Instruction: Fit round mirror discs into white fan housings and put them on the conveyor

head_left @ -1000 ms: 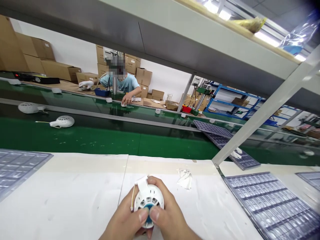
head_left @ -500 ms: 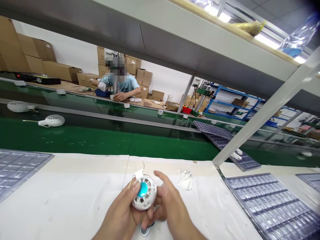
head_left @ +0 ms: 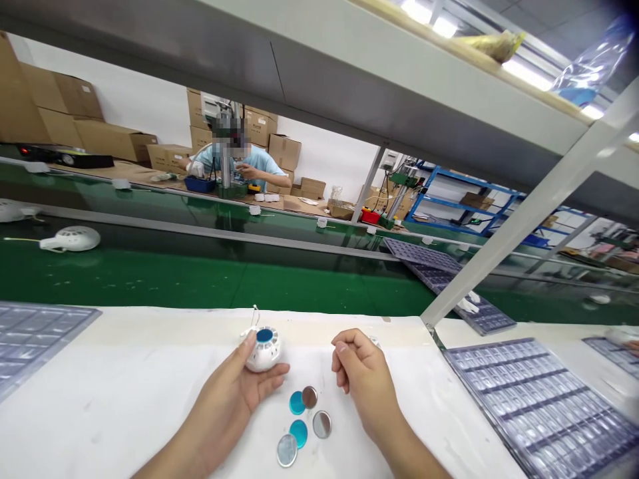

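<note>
Two hands apart: left hand point(head_left: 224, 386) around white housing point(head_left: 264, 349), right hand point(head_left: 362, 372) curled.

From where I sit, white round housing point(head_left: 263, 352) partly hidden by my left hand point(head_left: 224, 389), white scrap point(head_left: 375, 342) mostly hidden behind my right hand point(head_left: 362, 374), clear blister tray point(head_left: 539, 406) cut off by the lower edge, small white items on the far bench point(head_left: 271, 197) too small to tell

A green conveyor belt point(head_left: 150, 279) carries a white round fan housing point(head_left: 72, 239) with a trailing wire. A clear plastic blister tray point(head_left: 539, 406) lies on the white tabletop point(head_left: 124, 372). Beyond the belt, a co-worker in a light-blue T-shirt point(head_left: 254, 159) stands among brown cardboard boxes point(head_left: 107, 136), left of a blue steel rack point(head_left: 423, 195).
</note>
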`<state>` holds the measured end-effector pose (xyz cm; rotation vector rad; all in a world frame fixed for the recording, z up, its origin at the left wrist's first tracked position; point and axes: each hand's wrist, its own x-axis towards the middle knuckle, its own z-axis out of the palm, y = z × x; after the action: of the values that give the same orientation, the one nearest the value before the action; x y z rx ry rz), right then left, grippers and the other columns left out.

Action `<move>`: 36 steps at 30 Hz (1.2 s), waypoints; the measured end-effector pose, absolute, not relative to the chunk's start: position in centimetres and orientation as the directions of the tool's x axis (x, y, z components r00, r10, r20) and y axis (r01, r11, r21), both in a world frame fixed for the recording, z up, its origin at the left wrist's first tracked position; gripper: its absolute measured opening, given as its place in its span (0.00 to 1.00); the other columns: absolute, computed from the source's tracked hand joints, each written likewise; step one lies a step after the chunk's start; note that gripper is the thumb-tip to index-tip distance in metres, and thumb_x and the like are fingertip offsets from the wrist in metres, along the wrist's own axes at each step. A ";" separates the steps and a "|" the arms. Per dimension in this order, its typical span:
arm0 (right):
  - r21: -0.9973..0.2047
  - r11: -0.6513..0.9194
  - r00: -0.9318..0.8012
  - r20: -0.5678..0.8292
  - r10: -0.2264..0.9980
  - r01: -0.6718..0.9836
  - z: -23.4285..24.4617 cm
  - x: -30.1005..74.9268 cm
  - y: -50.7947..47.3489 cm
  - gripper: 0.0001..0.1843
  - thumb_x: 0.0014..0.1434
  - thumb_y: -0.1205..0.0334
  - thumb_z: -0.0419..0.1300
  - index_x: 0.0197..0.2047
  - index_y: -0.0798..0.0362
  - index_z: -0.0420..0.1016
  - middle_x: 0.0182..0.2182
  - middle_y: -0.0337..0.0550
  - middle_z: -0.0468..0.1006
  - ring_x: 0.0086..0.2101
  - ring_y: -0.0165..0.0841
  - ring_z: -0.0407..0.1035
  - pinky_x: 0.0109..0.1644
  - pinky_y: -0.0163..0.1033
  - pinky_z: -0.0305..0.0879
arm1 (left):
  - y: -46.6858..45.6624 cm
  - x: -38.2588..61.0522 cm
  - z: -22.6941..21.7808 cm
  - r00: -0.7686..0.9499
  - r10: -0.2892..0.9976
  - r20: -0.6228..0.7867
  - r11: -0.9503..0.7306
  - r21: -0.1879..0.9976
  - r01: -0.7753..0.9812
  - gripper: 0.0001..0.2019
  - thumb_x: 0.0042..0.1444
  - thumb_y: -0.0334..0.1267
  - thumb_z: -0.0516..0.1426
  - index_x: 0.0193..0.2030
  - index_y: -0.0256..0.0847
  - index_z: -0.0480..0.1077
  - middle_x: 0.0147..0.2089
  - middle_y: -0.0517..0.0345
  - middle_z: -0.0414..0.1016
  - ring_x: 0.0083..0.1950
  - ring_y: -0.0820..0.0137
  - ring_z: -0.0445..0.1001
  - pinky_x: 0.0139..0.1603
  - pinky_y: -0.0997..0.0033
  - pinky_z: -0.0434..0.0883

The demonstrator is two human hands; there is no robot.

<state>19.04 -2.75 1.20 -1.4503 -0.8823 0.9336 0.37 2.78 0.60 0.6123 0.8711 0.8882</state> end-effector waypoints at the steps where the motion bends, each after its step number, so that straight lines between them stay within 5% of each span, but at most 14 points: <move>1: -0.997 -0.079 0.409 -0.064 0.910 0.021 1.2 19.1 -2.6 0.05 0.57 0.59 0.57 0.34 0.52 0.69 0.21 0.33 0.69 0.19 0.26 0.60 0.22 0.31 0.54 | 2.8 0.4 0.6 0.350 0.850 -0.395 0.518 0.749 -0.412 0.16 0.60 0.46 0.58 0.50 0.39 0.70 0.49 0.46 0.77 0.44 0.58 0.80 0.46 0.60 0.77; 10: -0.987 -0.092 0.450 -0.023 0.893 0.133 1.1 19.1 -2.6 0.02 0.54 0.63 0.58 0.30 0.52 0.69 0.23 0.36 0.73 0.22 0.30 0.66 0.26 0.34 0.61 | 2.9 0.3 0.4 0.349 0.835 -0.425 0.535 0.774 -0.339 0.20 0.59 0.48 0.58 0.54 0.41 0.64 0.56 0.41 0.74 0.46 0.55 0.79 0.49 0.53 0.75; 13: -0.986 -0.086 0.425 -0.017 0.905 0.145 1.0 19.1 -2.6 0.06 0.56 0.59 0.58 0.31 0.53 0.71 0.23 0.38 0.74 0.23 0.31 0.67 0.27 0.35 0.62 | 2.3 0.1 0.2 0.393 0.857 -0.332 0.409 0.904 -0.128 0.20 0.62 0.52 0.52 0.55 0.43 0.64 0.55 0.44 0.74 0.44 0.57 0.77 0.51 0.51 0.73; 15: -0.981 -0.084 0.402 -0.007 0.916 0.176 1.1 19.5 -2.6 0.07 0.58 0.58 0.57 0.34 0.53 0.73 0.24 0.38 0.75 0.23 0.31 0.67 0.27 0.35 0.62 | 1.5 0.1 0.2 0.492 0.845 -0.210 0.168 0.977 0.128 0.18 0.62 0.50 0.52 0.55 0.45 0.66 0.56 0.47 0.72 0.49 0.56 0.75 0.56 0.49 0.68; 18: -0.941 -0.097 0.304 0.007 0.953 0.325 1.8 20.4 -2.9 0.10 0.62 0.58 0.53 0.36 0.52 0.74 0.24 0.37 0.75 0.24 0.31 0.67 0.28 0.35 0.62 | 0.3 0.5 0.5 0.682 0.720 -0.128 -0.259 0.862 0.435 0.23 0.52 0.42 0.61 0.57 0.50 0.69 0.66 0.50 0.65 0.66 0.50 0.61 0.65 0.47 0.59; 21: -0.809 -0.085 0.090 -0.040 0.995 0.582 2.5 21.2 -3.4 0.11 0.63 0.62 0.52 0.37 0.49 0.76 0.24 0.37 0.76 0.26 0.32 0.69 0.31 0.35 0.61 | -0.1 0.9 0.5 0.717 0.671 -0.189 -0.445 0.672 0.593 0.29 0.47 0.39 0.64 0.59 0.53 0.70 0.71 0.54 0.59 0.71 0.48 0.50 0.68 0.45 0.54; 25: -0.641 -0.023 -0.089 -0.142 0.986 0.767 2.2 20.7 -3.6 0.10 0.57 0.63 0.59 0.43 0.44 0.76 0.30 0.37 0.79 0.31 0.34 0.71 0.36 0.36 0.60 | 0.6 0.7 0.3 0.711 0.690 -0.135 -0.534 0.569 0.626 0.19 0.52 0.37 0.60 0.52 0.51 0.72 0.67 0.53 0.64 0.69 0.50 0.56 0.64 0.46 0.60; 28: -0.575 0.005 -0.118 -0.159 0.980 0.818 1.2 19.8 -3.4 0.07 0.54 0.65 0.60 0.37 0.46 0.74 0.33 0.38 0.78 0.33 0.35 0.70 0.37 0.36 0.59 | 1.1 0.3 0.4 0.692 0.716 -0.093 -0.556 0.522 0.646 0.17 0.53 0.37 0.59 0.51 0.48 0.72 0.61 0.50 0.68 0.62 0.52 0.63 0.60 0.49 0.64; 36: -0.617 -0.067 -0.087 -0.216 0.973 0.784 1.7 21.2 -3.2 0.04 0.59 0.66 0.54 0.36 0.48 0.68 0.29 0.36 0.75 0.29 0.30 0.67 0.30 0.32 0.57 | 1.7 -1.2 1.1 0.647 0.731 -0.218 -0.504 0.467 0.727 0.09 0.53 0.37 0.56 0.41 0.45 0.71 0.46 0.55 0.71 0.42 0.58 0.73 0.38 0.58 0.67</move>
<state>21.18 -3.16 1.69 -1.8937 -1.9152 0.9050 -1.16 1.66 1.11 2.3402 1.1340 0.0100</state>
